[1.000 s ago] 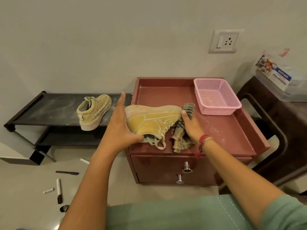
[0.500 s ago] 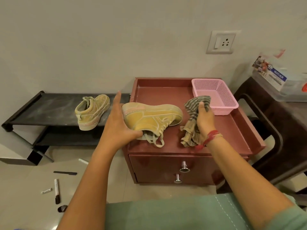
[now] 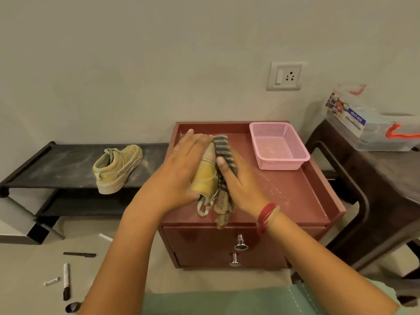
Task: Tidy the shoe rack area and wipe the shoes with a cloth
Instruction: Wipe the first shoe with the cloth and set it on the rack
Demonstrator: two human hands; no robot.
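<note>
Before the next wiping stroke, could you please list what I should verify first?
1. Grip: left hand holds the yellow shoe on the red cabinet: ok.
2. Cloth: right hand holds the striped cloth against that shoe: ok.
3. Shoe's far side wiped: cannot tell, hidden.
4. Pair: second shoe on the black rack looks dusty: not ok.
5. Floor: markers lie loose: not ok.
6. Room: pink basket stands apart from both hands: ok.

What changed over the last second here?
The left hand swung the held shoe to point away from the camera; the right hand brought the cloth back against it. The rack shoe and pink basket stayed put.
</note>
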